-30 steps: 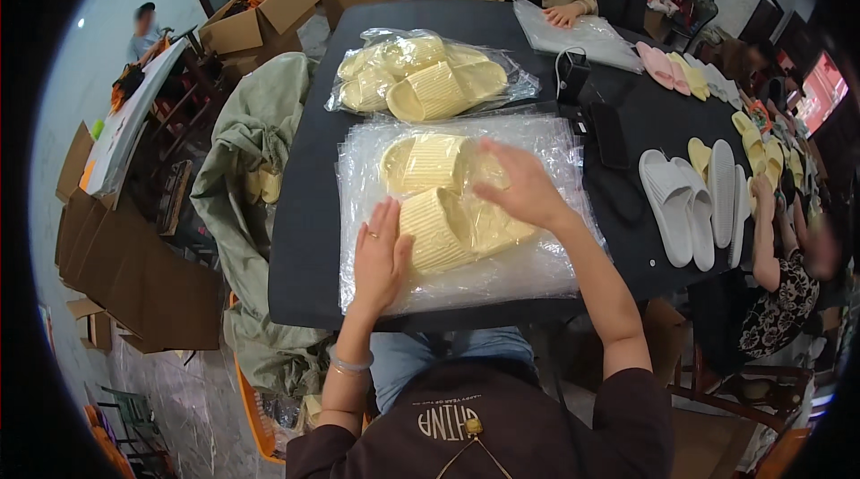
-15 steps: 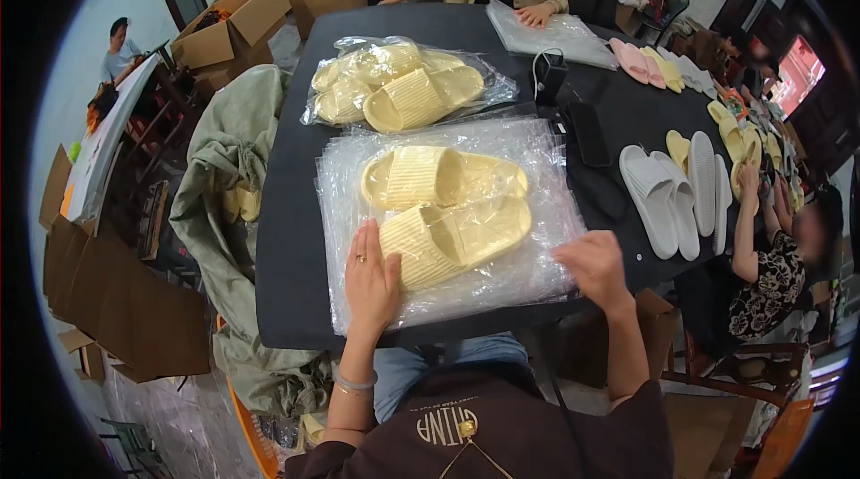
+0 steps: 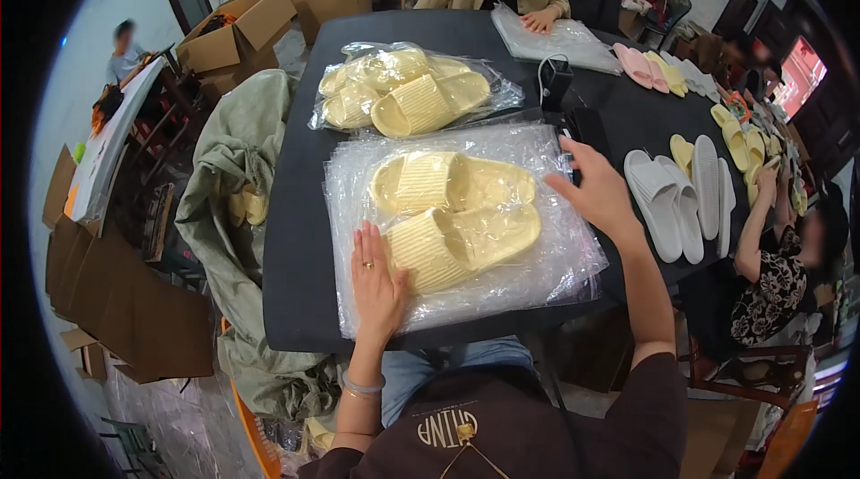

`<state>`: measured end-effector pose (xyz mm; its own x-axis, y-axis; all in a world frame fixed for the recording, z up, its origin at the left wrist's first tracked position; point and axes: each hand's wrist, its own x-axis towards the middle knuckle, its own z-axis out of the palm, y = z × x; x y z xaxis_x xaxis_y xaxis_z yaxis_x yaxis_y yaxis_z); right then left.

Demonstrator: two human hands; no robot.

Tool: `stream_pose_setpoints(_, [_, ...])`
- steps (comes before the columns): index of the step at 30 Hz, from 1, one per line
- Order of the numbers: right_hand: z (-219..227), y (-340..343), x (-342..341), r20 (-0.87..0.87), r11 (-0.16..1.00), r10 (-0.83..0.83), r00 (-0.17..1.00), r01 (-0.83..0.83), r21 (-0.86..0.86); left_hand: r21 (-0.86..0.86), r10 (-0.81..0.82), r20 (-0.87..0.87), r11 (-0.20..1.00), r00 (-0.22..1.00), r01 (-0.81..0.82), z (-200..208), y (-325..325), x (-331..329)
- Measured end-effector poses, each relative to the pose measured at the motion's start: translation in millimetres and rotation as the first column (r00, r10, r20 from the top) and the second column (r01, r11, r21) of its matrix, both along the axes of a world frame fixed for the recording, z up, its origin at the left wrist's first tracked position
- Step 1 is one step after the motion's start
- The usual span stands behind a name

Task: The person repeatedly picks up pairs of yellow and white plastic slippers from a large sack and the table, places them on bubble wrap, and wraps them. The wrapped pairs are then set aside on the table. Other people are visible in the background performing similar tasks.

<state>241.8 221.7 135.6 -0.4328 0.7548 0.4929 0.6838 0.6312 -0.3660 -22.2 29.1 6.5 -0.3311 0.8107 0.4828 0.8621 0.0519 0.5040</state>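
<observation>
A pair of pale yellow slippers, the far one and the near one, lies side by side with toes to the left. Clear film seems to cover them. Beneath is a stack of clear plastic bags. My left hand, a ring on one finger, rests flat with fingers stretched against the near slipper's toe. Over the right edge of the stack, my right hand is held with fingers apart and nothing in it. Beyond the stack sit bagged yellow slippers.
A black-covered table carries a dark box-shaped device, white slippers and pink slippers. Across it, a person's hand rests on more clear bags. Left stands a green sack; another person handles slippers at right.
My right hand has moved away from me, from the stack's near right edge toward its far right corner, and its curled fingers have spread. My left hand stays by the near slipper.
</observation>
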Motion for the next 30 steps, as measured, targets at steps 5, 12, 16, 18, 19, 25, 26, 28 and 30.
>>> stream_pose_setpoints(5, [-37, 68, -26, 0.056, 0.974, 0.072, 0.996, -0.058, -0.217, -0.186, -0.002, -0.050, 0.983, 0.999, -0.007, 4, -2, 2])
stream_pose_setpoints(12, [-94, 130, 16, -0.147, 0.976, -0.107, 0.983, 0.076, -0.203, -0.119, 0.028, 0.079, 0.993, 0.997, -0.019, 1, 4, 1])
stream_pose_setpoints(16, [-87, 110, 11, -0.201, 0.976, -0.148, 0.968, 0.109, -0.191, -0.137, 0.041, -0.002, 0.990, 0.999, -0.041, -5, 0, -1])
stream_pose_setpoints(18, [-66, 93, 12, -0.265, 0.995, -0.088, 0.960, 0.095, 0.014, -0.150, 0.040, 0.003, 0.988, 0.999, -0.039, -5, -1, 0])
stream_pose_setpoints(19, [-55, 80, 9, -0.284, 0.997, -0.073, 0.956, 0.079, 0.009, -0.158, 0.045, 0.017, 0.987, 0.999, -0.042, -3, -2, 2])
stream_pose_setpoints(25, [-11, 23, 6, 0.010, 0.558, -0.041, 0.999, 0.031, -0.830, -0.162, 0.030, -0.011, 0.986, 0.999, -0.032, -1, -5, 2])
stream_pose_setpoints(26, [-17, 22, 5, 0.027, 0.503, 0.114, 0.993, -0.035, -0.864, -0.155, 0.026, -0.016, 0.988, 1.000, -0.028, 0, -5, 2])
stream_pose_setpoints(28, [-22, 18, -2, -0.152, 0.210, 0.130, 0.980, -0.177, -0.962, -0.164, -0.009, -0.061, 0.986, 0.998, -0.001, 4, -7, 4])
stream_pose_setpoints(30, [-29, 19, -5, -0.386, -0.065, 0.113, 0.916, -0.381, -0.922, -0.197, -0.035, -0.102, 0.980, 0.994, 0.014, 9, -7, 6])
